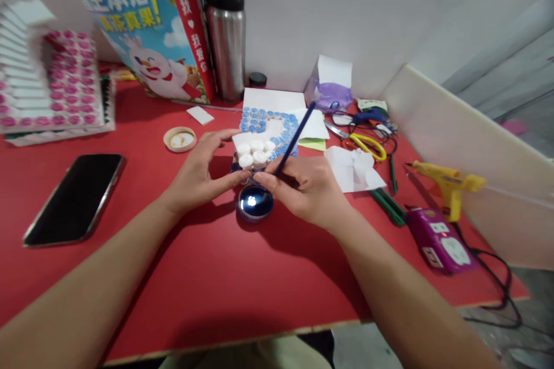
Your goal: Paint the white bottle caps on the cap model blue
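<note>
My right hand [307,187] pinches a thin dark blue pen-like stick [298,132], which slants up to the right. The lower tip of the stick is hidden by my fingers. A paper craft piece stands at the centre, with white rolled discs [258,153] in front and blue rolled discs [281,127] around a white middle. My left hand [203,170] is curved around its left side, thumb at the front edge and index finger at the back. Just below the fingertips sits a glossy dark blue round object [255,203]; what it is I cannot make out.
At left are a black phone [75,199], a round lid [180,139] and a pink-and-white paper craft [71,86]. Behind stand a printed bag [151,29] and a steel thermos [227,34]. To the right lie yellow-handled scissors [367,145], a yellow glue gun [450,181] and a purple power strip [439,242].
</note>
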### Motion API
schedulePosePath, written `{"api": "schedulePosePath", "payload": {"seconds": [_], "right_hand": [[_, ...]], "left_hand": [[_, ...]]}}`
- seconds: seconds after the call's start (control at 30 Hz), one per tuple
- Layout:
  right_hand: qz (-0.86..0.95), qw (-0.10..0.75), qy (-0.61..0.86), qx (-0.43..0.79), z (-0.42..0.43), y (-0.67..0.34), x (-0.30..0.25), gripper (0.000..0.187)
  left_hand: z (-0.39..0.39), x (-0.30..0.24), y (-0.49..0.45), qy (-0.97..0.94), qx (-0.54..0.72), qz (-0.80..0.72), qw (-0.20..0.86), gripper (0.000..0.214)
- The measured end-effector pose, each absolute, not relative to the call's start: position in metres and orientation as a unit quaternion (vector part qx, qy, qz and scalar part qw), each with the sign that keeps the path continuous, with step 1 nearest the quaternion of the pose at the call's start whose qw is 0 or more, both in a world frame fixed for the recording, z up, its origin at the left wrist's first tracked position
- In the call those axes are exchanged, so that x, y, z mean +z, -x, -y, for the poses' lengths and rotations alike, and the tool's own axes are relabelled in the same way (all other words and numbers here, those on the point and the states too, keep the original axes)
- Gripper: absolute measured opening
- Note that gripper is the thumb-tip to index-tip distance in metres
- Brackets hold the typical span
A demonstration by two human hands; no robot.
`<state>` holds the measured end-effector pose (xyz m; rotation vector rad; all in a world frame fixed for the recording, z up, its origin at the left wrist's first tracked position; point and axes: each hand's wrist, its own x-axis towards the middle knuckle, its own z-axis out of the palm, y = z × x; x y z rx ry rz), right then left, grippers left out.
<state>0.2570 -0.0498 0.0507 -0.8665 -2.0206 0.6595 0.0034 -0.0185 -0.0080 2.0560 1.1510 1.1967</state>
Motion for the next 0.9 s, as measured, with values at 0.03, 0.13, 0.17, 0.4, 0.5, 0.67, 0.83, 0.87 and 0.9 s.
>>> {"api": "schedulePosePath", "payload": {"seconds": [0.03,0.13,0.17,0.4,0.5,0.67,0.83,0.87,0.9], "right_hand": [[0.796,0.413,0.355,0.266,0.05,-0.258,0.053,0.041],[0.773,0.43,0.381,0.271,0.051,-0.261,0.059,0.042],[0.766,0.439,0.383,0.272,0.051,-0.262,0.061,0.045],[0.741,0.482,0.377,0.274,0.047,-0.265,0.064,0.047],[0.752,0.466,0.383,0.266,0.045,-0.266,0.063,0.046],[0.754,0.459,0.39,0.264,0.046,-0.269,0.064,0.052],[0.751,0.467,0.393,0.252,0.047,-0.27,0.069,0.053],[0.744,0.476,0.393,0.254,0.047,-0.27,0.069,0.053],[0.733,0.49,0.393,0.26,0.047,-0.27,0.07,0.053]], "left_hand": [[0.018,-0.008,-0.003,-0.754,0.439,-0.422,0.248,0.078],[0.018,-0.007,-0.003,-0.754,0.433,-0.424,0.252,0.078],[0.019,-0.007,-0.003,-0.754,0.432,-0.424,0.253,0.078],[0.02,-0.007,-0.003,-0.753,0.431,-0.426,0.257,0.078],[0.02,-0.007,-0.003,-0.751,0.431,-0.428,0.258,0.079],[0.019,-0.005,-0.003,-0.751,0.425,-0.435,0.258,0.08],[0.019,-0.006,-0.003,-0.75,0.432,-0.43,0.256,0.078],[0.019,-0.006,-0.003,-0.751,0.433,-0.429,0.255,0.078],[0.019,-0.006,-0.003,-0.751,0.433,-0.428,0.255,0.077]]}}
